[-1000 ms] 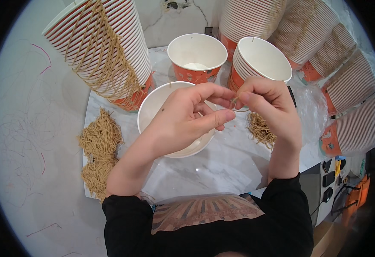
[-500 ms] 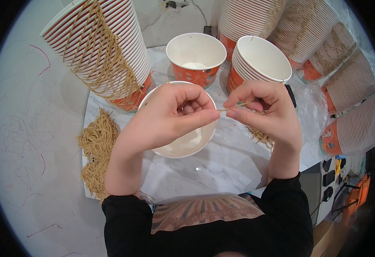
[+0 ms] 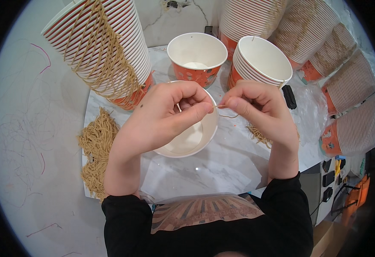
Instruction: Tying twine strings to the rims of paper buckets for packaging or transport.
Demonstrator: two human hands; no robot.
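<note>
My left hand (image 3: 164, 113) pinches one piece of thin tan string (image 3: 229, 116) between thumb and forefinger. Closely facing it, my right hand (image 3: 264, 105) grips the same string, and a small loop sags below its fingers. Both hands are above a large white-lined paper bucket (image 3: 208, 135), which stands under my left hand and is partly hidden by it. A small heap of tan strings (image 3: 259, 136) lies beneath my right hand and wrist. By my left forearm rests a bigger bundle of tan strings (image 3: 99, 145).
At the left leans a tall stack of orange-and-white buckets (image 3: 97, 55) draped with strings. Behind my hands stand a single orange bucket (image 3: 197, 76) and a short bucket stack (image 3: 236, 70). Plastic-wrapped bucket stacks (image 3: 353, 81) line the right. A black object (image 3: 289, 97) lies near my right hand.
Both hands have shifted slightly left, still pinching the string. Its slack now hangs as a loop under the right fingers. The fingertips have drawn a little apart.
</note>
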